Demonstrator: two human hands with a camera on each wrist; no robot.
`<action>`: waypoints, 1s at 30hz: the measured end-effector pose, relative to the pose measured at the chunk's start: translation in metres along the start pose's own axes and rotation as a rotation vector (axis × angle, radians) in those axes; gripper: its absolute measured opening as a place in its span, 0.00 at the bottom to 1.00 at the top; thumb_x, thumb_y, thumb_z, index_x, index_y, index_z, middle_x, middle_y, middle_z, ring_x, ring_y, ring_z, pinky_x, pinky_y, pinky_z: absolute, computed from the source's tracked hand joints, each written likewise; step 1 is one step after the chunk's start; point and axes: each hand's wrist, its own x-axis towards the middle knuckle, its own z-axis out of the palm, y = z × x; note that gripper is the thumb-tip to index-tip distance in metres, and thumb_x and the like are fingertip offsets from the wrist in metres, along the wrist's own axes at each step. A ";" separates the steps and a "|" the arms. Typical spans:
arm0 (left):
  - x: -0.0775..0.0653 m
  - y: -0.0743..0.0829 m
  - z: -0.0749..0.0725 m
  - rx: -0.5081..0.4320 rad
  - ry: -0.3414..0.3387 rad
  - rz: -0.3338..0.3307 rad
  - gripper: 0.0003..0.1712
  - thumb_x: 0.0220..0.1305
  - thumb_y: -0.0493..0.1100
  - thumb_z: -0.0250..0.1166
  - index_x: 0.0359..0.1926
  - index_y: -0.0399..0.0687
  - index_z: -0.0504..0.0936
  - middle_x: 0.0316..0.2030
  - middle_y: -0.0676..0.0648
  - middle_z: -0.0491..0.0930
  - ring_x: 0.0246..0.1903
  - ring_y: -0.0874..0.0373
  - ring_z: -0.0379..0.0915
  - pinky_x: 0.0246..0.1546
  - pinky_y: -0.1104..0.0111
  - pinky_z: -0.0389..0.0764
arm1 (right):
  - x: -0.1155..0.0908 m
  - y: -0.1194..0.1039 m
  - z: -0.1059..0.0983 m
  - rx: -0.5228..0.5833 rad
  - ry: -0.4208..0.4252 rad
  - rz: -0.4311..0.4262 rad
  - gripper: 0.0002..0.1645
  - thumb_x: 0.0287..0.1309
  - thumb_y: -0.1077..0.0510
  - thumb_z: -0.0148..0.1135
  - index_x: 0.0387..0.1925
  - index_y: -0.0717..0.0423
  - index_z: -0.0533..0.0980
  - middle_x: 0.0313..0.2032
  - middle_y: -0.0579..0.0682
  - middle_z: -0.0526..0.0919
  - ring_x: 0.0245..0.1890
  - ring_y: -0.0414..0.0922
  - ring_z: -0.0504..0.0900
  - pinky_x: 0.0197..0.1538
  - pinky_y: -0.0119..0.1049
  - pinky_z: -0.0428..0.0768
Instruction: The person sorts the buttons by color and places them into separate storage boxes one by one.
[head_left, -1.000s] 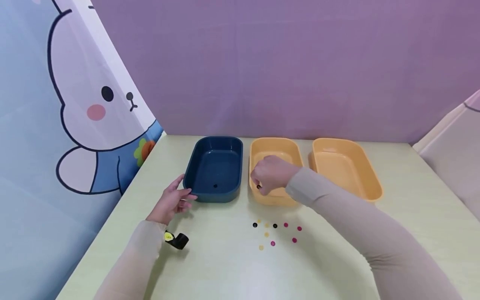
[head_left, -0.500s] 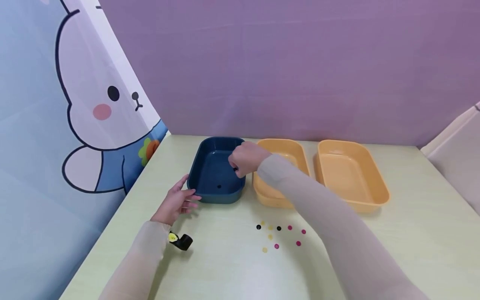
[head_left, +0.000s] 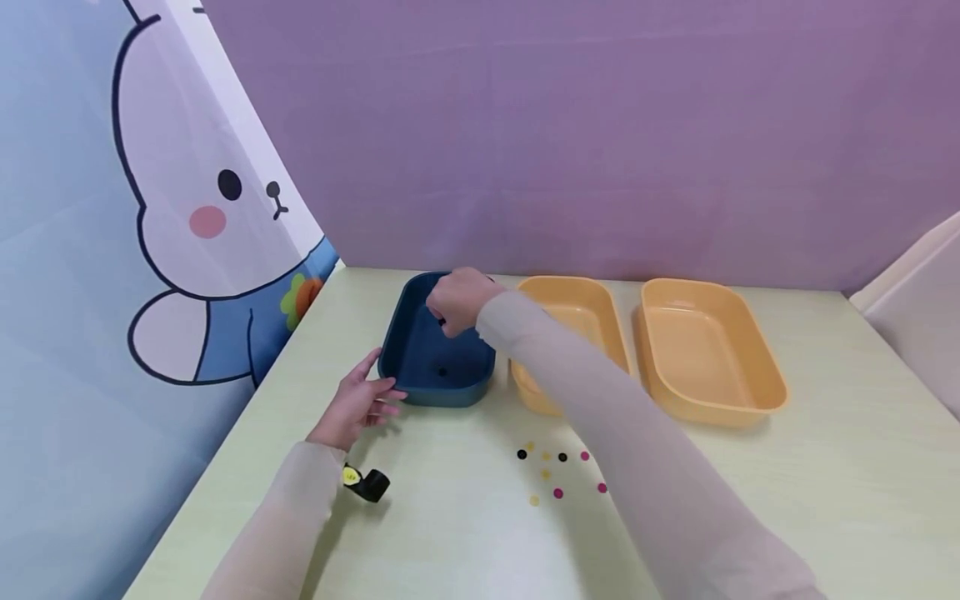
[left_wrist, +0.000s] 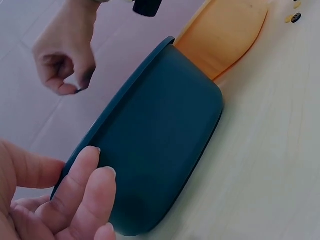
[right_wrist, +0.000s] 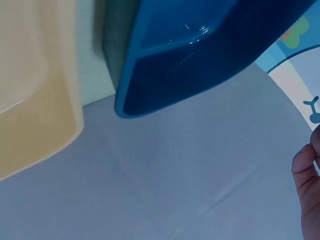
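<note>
My right hand (head_left: 462, 300) hovers above the blue tray (head_left: 468, 392), pinching a small black button (left_wrist: 78, 91) between thumb and finger. Only the thumb and fingertips of this hand enter the right wrist view, at its right edge. At the tray's near left corner, my left hand (head_left: 357, 402) holds the rim and outer wall, thumb and fingers bent about it. Another black button (head_left: 442, 372) lies on the tray floor. Several loose buttons, black (head_left: 522, 454), yellow (head_left: 545, 474) and pink (head_left: 558, 493), are scattered on the table; my right sleeve may cover more.
A yellow tray (head_left: 540, 403) stands right of the blue one, partly behind my right forearm. Farther right is a second yellow tray (head_left: 708, 412). A purple cloth (head_left: 600, 150) hangs behind them. A black wrist camera (head_left: 371, 485) sits under my left wrist.
My right hand has moved left from over the middle yellow tray to over the blue tray, with the button in its fingers. The left hand stays at the corner; the head view shifts slightly.
</note>
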 end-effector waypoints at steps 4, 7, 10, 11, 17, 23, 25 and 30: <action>0.000 -0.001 0.000 -0.005 0.009 -0.012 0.38 0.73 0.38 0.50 0.76 0.60 0.43 0.25 0.54 0.83 0.17 0.62 0.77 0.21 0.72 0.71 | 0.011 -0.003 0.003 0.000 -0.001 0.004 0.14 0.56 0.53 0.61 0.18 0.46 0.69 0.16 0.39 0.64 0.19 0.38 0.63 0.28 0.31 0.64; 0.000 -0.002 -0.001 0.001 0.011 -0.014 0.38 0.73 0.38 0.50 0.76 0.60 0.44 0.25 0.54 0.83 0.17 0.61 0.78 0.22 0.72 0.71 | 0.018 -0.004 0.007 0.001 -0.004 0.004 0.13 0.56 0.53 0.61 0.19 0.46 0.71 0.17 0.39 0.67 0.20 0.37 0.64 0.28 0.30 0.66; 0.000 -0.002 -0.001 0.006 0.013 -0.010 0.37 0.73 0.39 0.50 0.76 0.59 0.44 0.26 0.53 0.83 0.17 0.61 0.78 0.22 0.72 0.71 | 0.024 -0.005 0.011 0.004 -0.006 0.010 0.07 0.57 0.51 0.63 0.25 0.46 0.78 0.23 0.39 0.77 0.24 0.36 0.71 0.33 0.29 0.73; 0.000 -0.001 -0.001 0.006 0.012 -0.009 0.38 0.73 0.39 0.50 0.76 0.59 0.44 0.26 0.53 0.83 0.17 0.61 0.78 0.22 0.72 0.72 | 0.026 -0.005 0.013 0.002 -0.009 0.012 0.06 0.57 0.51 0.64 0.27 0.46 0.80 0.25 0.39 0.79 0.25 0.36 0.73 0.35 0.29 0.75; 0.000 0.001 -0.001 0.001 0.017 -0.006 0.38 0.73 0.39 0.51 0.76 0.59 0.43 0.25 0.53 0.83 0.16 0.60 0.77 0.21 0.72 0.71 | 0.035 -0.006 0.021 0.020 -0.024 0.015 0.07 0.57 0.50 0.65 0.29 0.48 0.82 0.27 0.40 0.80 0.26 0.37 0.75 0.37 0.30 0.76; 0.000 0.001 -0.001 -0.005 0.021 0.007 0.39 0.73 0.38 0.51 0.76 0.59 0.43 0.25 0.53 0.83 0.16 0.61 0.77 0.20 0.72 0.71 | 0.038 -0.008 0.028 0.028 -0.042 0.031 0.08 0.56 0.48 0.66 0.33 0.47 0.83 0.31 0.40 0.83 0.30 0.37 0.77 0.41 0.31 0.77; 0.001 0.000 -0.001 -0.003 0.025 0.008 0.39 0.73 0.38 0.51 0.76 0.58 0.43 0.25 0.52 0.83 0.15 0.61 0.77 0.20 0.72 0.71 | 0.038 -0.010 0.030 0.031 -0.051 0.035 0.08 0.57 0.49 0.66 0.34 0.47 0.83 0.32 0.40 0.83 0.30 0.37 0.78 0.41 0.31 0.78; 0.001 0.000 0.000 0.013 0.036 0.003 0.38 0.73 0.38 0.50 0.76 0.58 0.44 0.26 0.52 0.83 0.16 0.61 0.77 0.21 0.72 0.71 | 0.036 -0.014 0.033 0.046 -0.066 0.038 0.08 0.57 0.49 0.67 0.36 0.47 0.83 0.34 0.41 0.83 0.31 0.37 0.78 0.41 0.31 0.78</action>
